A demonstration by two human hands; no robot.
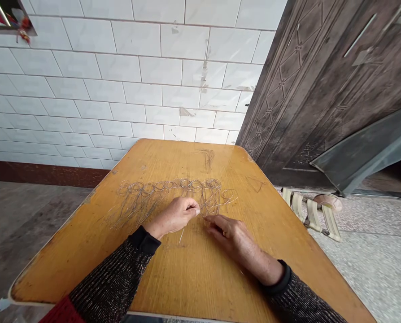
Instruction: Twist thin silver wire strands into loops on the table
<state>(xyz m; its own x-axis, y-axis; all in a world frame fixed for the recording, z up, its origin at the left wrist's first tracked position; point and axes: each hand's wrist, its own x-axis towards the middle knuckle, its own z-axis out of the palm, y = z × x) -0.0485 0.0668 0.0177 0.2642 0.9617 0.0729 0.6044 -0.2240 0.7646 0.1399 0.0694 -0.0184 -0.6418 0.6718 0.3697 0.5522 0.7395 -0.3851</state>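
Note:
Side by side across the wooden table lie several thin wires [143, 193], bent into round loops at their far ends with straight tails toward me. My left hand [175, 216] is closed in a pinch, thumb against forefinger, at the near edge of these wires. A fine strand seems to run from its fingertips toward the other hand. Just to the right, my right hand [232, 234] rests low over the tabletop with thumb and forefinger drawn together at that strand. A short pale wire end [181, 236] shows below the left hand. The exact grip points are too small to make out.
The wooden table [193, 287] reaches to a white tiled wall [136, 72]. Toward its far edge lies a small bunch of wires [207, 158], with a bent wire [255, 183] at right. A dark carved door [298, 80] and a strapped seat-like object [313, 213] stand beyond the right edge.

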